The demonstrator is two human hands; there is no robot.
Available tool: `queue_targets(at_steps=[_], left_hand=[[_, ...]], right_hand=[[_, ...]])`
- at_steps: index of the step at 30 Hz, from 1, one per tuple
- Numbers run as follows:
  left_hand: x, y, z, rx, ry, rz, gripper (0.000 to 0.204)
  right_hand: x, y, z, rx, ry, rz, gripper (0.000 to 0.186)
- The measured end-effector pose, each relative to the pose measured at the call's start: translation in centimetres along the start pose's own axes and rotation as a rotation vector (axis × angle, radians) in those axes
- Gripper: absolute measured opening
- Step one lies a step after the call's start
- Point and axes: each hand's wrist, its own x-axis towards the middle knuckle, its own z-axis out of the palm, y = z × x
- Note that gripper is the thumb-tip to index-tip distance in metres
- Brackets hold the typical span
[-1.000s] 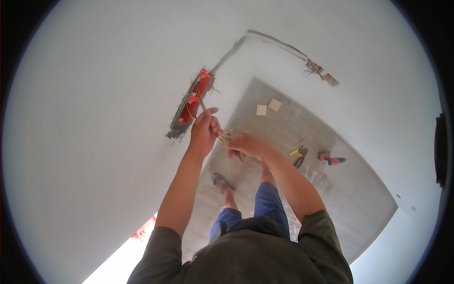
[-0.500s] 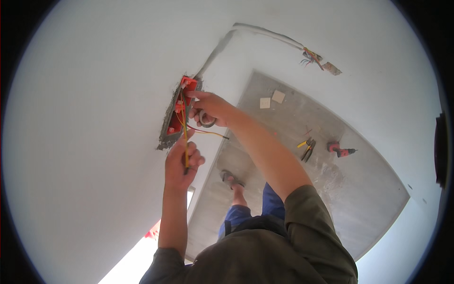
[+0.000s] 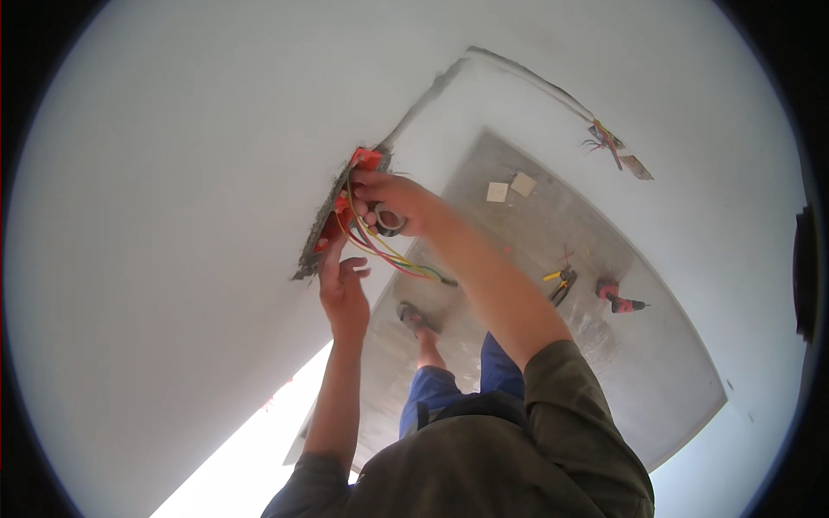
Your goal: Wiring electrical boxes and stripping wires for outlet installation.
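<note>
Red wall boxes sit in a rough cut-out in the white wall. From them a bundle of yellow, red and green wires curves out to the right, its ends dark. My right hand is at the upper box, its fingertips partly hidden among the wires. A roll of tape hangs in its curled fingers. Below, my left hand reaches up to the lower box. Its fingers are apart, with no wire in its palm, and the tips touch or nearly touch the box's edge.
A filled channel runs along the wall to another cut-out with wires. On the grey floor lie two pale square plates, yellow-handled pliers and a red drill. My sandalled foot stands below.
My left hand has let go of the yellow wire and moved up to the lower box. That wire now bends right with the others. My right hand still has the tape.
</note>
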Motion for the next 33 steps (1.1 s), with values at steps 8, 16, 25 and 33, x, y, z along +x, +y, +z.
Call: queue_targets(at_steps=[8,16,25,33], left_hand=[[2.8,-2.2,2.6,0.401,0.154,0.089,0.06],[0.4,-3.0,4.4,0.372,0.333,0.065,0.053],[1.3,-2.9,4.4,-0.459,0.379,-0.219,0.021],[1.1,0.1,4.7,0.07,0.387,-0.178,0.046]], right_hand=[[0.3,-3.0,0.1,-0.325,0.074,0.097,0.02],[-0.3,-3.2,0.4,-0.139,-0.003,0.117,0.015],[0.8,-3.7,0.4,-0.259,0.046,0.173,0.016],[0.8,-3.7,1.1,-0.353,0.131,0.083,0.02]])
